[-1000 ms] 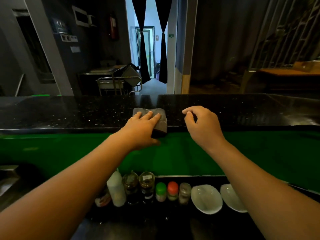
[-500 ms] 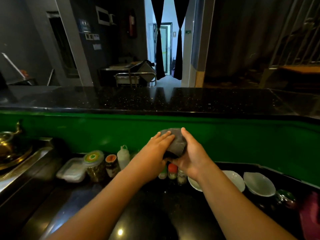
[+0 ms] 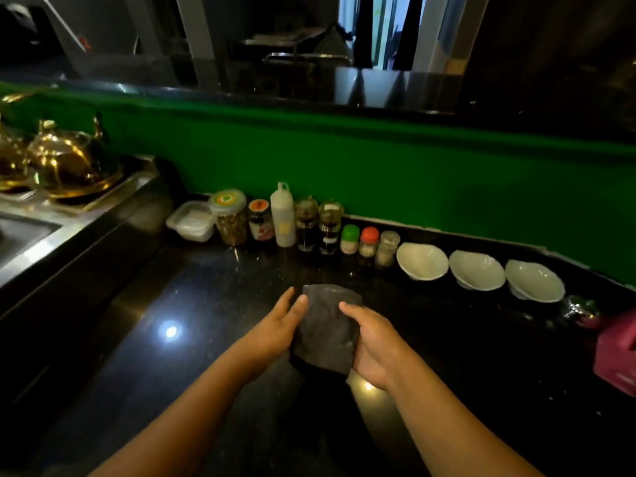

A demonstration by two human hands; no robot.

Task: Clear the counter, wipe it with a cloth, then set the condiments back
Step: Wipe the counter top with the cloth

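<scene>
grey, soft stuff here: the dark grey folded cloth (image 3: 327, 328) is held just above the glossy black counter (image 3: 206, 339). left hand (image 3: 275, 328) has straight fingers flat against one edge, right hand (image 3: 375, 349) fingers curl round the other. it looks light and floppy, so best pinched across the fold.

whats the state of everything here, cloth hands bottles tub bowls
cloth: folded, held between both hands
left hand: fingers straight, flat against the cloth
right hand: grips the cloth's right edge
squeeze bottle: upright, capped
green-capped shaker: upright, cap on
plastic tub: lid on
bowls: empty
</scene>
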